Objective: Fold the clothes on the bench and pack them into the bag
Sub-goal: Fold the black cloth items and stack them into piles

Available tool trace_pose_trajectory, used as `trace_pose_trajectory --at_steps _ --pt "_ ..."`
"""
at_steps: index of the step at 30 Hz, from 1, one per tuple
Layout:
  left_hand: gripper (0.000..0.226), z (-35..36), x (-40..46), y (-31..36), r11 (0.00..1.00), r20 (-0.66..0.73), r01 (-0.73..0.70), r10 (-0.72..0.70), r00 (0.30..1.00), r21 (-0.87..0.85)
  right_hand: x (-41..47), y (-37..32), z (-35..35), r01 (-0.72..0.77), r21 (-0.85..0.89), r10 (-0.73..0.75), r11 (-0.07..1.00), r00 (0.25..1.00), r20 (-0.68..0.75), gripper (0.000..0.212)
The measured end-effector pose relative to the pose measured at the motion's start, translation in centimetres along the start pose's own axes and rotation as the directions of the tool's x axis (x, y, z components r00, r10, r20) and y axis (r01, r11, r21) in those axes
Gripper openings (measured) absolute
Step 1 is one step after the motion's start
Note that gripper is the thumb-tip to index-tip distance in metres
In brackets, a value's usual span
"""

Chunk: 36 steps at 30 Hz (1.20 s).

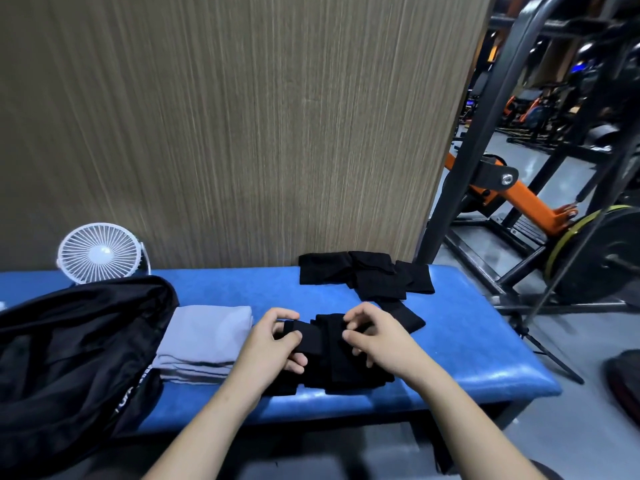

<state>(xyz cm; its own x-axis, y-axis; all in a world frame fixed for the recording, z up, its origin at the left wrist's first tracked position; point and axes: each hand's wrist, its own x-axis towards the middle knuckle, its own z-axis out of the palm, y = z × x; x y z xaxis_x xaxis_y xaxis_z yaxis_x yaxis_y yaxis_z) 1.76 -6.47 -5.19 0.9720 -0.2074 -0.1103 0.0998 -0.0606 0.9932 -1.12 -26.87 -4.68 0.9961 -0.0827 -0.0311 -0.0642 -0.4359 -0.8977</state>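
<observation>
A black garment (332, 355) is being folded on the blue tabletop (467, 341), near its front edge, with a folded grey stack (207, 341) just beside it on the left and the open black bag (76, 348) beyond that. The left hand (273, 344) is closed round a doubled flap of the black cloth, thumb on top and fingers beneath; the right hand (377, 337) pinches the cloth's upper layers with curled fingers. For a good fold, the edges should probably be squared against each other before the flap is laid down, the cloth kept taut between the two grips so that no crease is trapped, and the finished bundle pressed flat and made no wider than the grey stack, so that both fit the bag's mouth. More black clothes (367, 277) lie unfolded at the far edge, against the wooden panel (242, 116). What kind of garment is held cannot be told, since black on black hides its seams and layers. The bag's interior is dark and partly cut off at the left; a white fan (98, 252) stands behind it. The weight machine (519, 195) at the right is blurred.
</observation>
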Motion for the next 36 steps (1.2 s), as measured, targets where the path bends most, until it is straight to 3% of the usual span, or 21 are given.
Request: trace_pose_trajectory --at_steps 3,6,10,14,19,24,28,31,33,36 --pt "0.021 -0.3 -0.1 0.0 1.000 0.004 0.004 -0.004 1.000 0.008 0.3 0.4 -0.1 0.025 -0.140 -0.036 0.990 0.996 -0.081 0.022" --pt "0.021 -0.5 -0.1 0.1 1.000 0.006 0.001 -0.001 1.000 0.016 0.2 1.0 -1.1 -0.051 -0.331 -0.019 0.942 0.979 -0.204 0.027" --pt "0.021 -0.6 -0.2 0.2 1.000 0.010 0.007 -0.007 1.000 0.014 -0.2 1.9 -1.5 -0.184 -0.380 0.138 0.906 0.979 -0.147 0.044" --pt "0.021 -0.5 -0.3 0.2 1.000 0.011 0.013 -0.013 1.000 0.004 -0.4 2.0 -1.4 -0.223 -0.436 0.169 0.872 0.973 -0.160 0.056" --pt "0.021 -0.6 -0.6 0.5 1.000 0.012 0.027 -0.027 1.000 -0.004 -0.4 1.3 -1.4 -0.221 -0.362 0.180 0.906 0.973 -0.145 0.052" --pt "0.020 -0.7 -0.7 0.6 0.999 0.025 0.033 -0.033 0.999 -0.011 -0.2 0.8 -1.0 -0.156 -0.310 0.096 0.938 0.975 -0.199 0.041" --pt "0.020 -0.8 -0.8 0.8 0.999 0.028 0.042 -0.042 0.999 -0.004 -0.3 0.6 -1.0 -0.210 -0.454 0.167 0.866 0.977 -0.134 0.056" --pt "0.020 -0.9 -0.9 0.8 0.999 0.030 0.047 -0.047 0.998 0.011 -0.2 0.5 -0.7 -0.217 -0.451 0.187 0.866 0.976 -0.110 0.058" --pt "0.020 -1.0 -0.8 0.7 0.999 0.033 0.041 -0.042 0.999 0.013 0.1 0.5 -0.6 -0.203 -0.389 0.171 0.899 0.979 -0.115 0.055" --pt "0.020 -1.2 -0.8 0.6 0.999 0.032 0.035 -0.036 0.999 0.012 0.3 0.2 -0.6 -0.162 -0.163 0.138 0.973 0.979 -0.147 0.045"
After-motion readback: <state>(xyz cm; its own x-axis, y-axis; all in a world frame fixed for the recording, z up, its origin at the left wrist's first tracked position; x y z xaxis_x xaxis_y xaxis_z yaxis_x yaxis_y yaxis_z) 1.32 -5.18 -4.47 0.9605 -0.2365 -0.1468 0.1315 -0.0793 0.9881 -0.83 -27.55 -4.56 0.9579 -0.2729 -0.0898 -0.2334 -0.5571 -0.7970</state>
